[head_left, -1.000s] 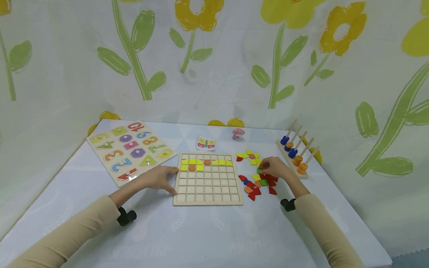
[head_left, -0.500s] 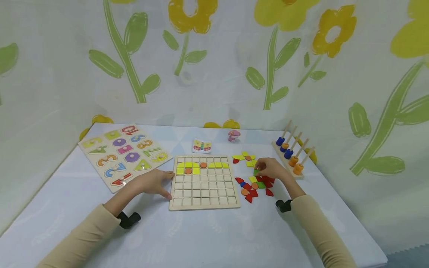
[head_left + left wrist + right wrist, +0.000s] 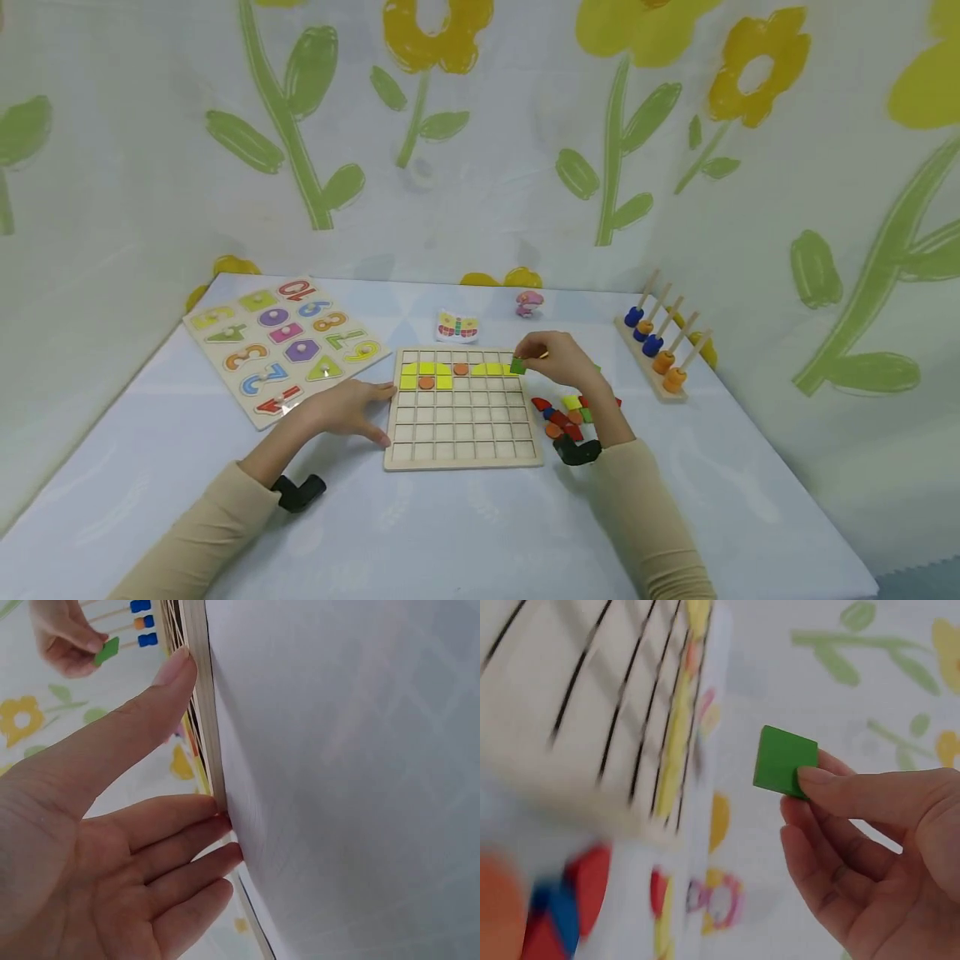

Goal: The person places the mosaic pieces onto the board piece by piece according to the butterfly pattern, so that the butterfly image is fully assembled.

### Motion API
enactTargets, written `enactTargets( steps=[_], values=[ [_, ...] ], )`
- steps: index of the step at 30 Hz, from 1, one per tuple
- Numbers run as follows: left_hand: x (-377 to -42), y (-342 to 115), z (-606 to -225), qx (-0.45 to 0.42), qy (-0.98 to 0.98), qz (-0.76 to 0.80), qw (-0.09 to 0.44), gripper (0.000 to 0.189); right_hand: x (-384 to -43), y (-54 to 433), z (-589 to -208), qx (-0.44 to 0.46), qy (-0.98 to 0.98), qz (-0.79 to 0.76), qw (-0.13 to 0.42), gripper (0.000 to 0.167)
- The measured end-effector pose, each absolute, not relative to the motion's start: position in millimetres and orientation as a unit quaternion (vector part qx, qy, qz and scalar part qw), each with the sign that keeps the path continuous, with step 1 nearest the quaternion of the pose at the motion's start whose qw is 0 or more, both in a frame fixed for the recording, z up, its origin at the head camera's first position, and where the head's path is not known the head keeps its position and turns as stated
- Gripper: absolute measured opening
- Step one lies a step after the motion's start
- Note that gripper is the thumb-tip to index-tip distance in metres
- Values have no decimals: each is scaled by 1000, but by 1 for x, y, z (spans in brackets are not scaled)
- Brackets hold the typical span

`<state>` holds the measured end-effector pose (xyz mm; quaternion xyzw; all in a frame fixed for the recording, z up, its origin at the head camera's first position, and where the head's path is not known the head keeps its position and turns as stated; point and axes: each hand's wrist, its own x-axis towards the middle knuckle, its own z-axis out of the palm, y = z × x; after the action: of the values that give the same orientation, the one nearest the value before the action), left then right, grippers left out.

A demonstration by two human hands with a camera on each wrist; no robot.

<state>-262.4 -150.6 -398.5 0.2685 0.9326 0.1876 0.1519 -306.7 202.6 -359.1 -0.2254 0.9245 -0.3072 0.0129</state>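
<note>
My right hand pinches a green square tile between thumb and index finger. It is over the top right corner of a wooden grid board. Yellow tiles and two orange round tiles sit in the board's upper two rows. At the left edge of the board, my left hand touches the frame with thumb and fingertips spread, the fingers fairly straight. In the left wrist view, the thumb lies against the board's side.
Loose red, orange, blue, yellow and green pieces lie right of the board, partly hidden by my right arm. Behind are a butterfly pattern card and a pink figurine. A number puzzle lies left, a peg rack right.
My right hand has lifted the green square tile from the loose pieces and carried it left to the board's upper right corner. The left hand keeps its place at the board's edge.
</note>
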Motion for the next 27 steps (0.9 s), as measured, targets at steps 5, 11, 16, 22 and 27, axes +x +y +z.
enactTargets(
  steps=[5,11,16,22,27],
  values=[
    [-261,-150,-399,269,933,187,150,87,-304,163,-357,-257,914,-312,26,12],
    [-260,-149,-396,270,933,185,149,86,-309,137,-368,-257,914,-312,44,13],
    [-260,-148,-395,263,935,184,151,87,-314,132,-381,-239,918,-313,48,12],
    [-261,-148,-395,268,934,180,150,87,-316,125,-391,-221,919,-323,43,12],
    [-262,-148,-395,264,936,175,155,86,-317,122,-393,-223,921,-319,26,12]
  ],
)
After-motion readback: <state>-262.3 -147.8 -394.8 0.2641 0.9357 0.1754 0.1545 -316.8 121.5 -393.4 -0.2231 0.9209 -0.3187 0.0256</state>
